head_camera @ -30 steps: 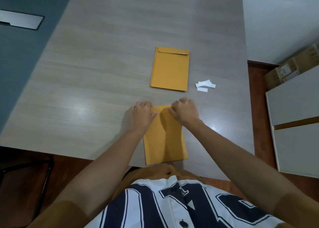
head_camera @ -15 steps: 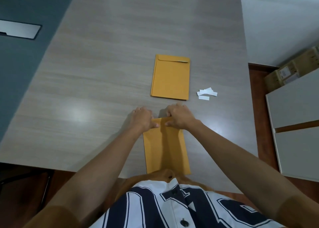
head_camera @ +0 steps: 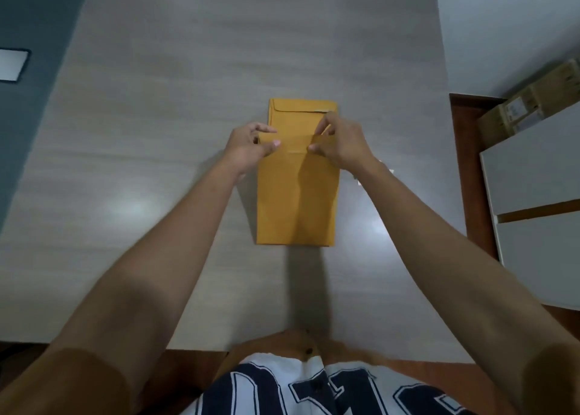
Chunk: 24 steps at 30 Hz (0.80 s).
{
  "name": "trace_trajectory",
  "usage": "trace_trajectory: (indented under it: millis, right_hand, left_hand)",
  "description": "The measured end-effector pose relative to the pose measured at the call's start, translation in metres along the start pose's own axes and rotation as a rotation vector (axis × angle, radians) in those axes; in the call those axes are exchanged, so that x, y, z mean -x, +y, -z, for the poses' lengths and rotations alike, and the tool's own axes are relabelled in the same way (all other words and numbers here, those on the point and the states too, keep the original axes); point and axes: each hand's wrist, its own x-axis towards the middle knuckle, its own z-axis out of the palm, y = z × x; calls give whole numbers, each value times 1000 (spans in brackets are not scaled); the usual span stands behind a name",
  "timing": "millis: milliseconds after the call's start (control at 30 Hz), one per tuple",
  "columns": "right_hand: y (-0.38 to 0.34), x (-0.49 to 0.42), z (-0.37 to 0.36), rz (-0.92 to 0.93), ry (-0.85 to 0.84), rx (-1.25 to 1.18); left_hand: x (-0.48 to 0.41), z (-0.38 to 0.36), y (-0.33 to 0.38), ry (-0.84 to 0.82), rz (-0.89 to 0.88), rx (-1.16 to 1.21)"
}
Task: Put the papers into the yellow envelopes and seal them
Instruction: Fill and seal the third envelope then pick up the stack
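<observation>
I hold a yellow envelope (head_camera: 296, 195) above the table with its flap folded down. My left hand (head_camera: 251, 146) pinches its top left corner and my right hand (head_camera: 340, 143) pinches its top right corner. It casts a shadow on the table below it. A second yellow envelope (head_camera: 301, 111) with a closed flap lies flat on the table farther away; the held envelope covers most of it. No loose paper sheet shows.
The grey wood-grain table (head_camera: 157, 132) spreads out around the envelopes. Small white strips (head_camera: 387, 171) peek out behind my right forearm. A white cabinet (head_camera: 533, 195) and a cardboard box (head_camera: 530, 110) stand at the right.
Both hands lifted the near envelope off the table and carried it away from me, over the far envelope. Before, they pressed its flap down on the table near the front edge.
</observation>
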Motion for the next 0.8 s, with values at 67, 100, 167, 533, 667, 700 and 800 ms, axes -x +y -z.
trace_trajectory:
  millis: [67,100,167,533,667,700,800]
  right_hand:
    - [0,-30,9,-28,25,8]
    - [0,-39,11,-29,33,24]
    - [2,-62,15,-26,52,56]
    - [37,-139,-14,-94,59,146]
    - [47,-132,-24,45,155,332]
    - [48,-130,-26,96,181,362]
    - [49,-125,-36,211,162,432]
  left_hand:
    - [-31,-4,15,9,-17,32]
    - [-41,-6,20,20,-27,33]
    - [-66,-10,30,44,-41,6]
    - [-163,-40,11,190,-81,-345]
    - [-164,-44,-3,224,-113,-448]
    - [-162,-45,-3,243,-170,-499]
    - [-149,-55,-3,194,-459,-741]
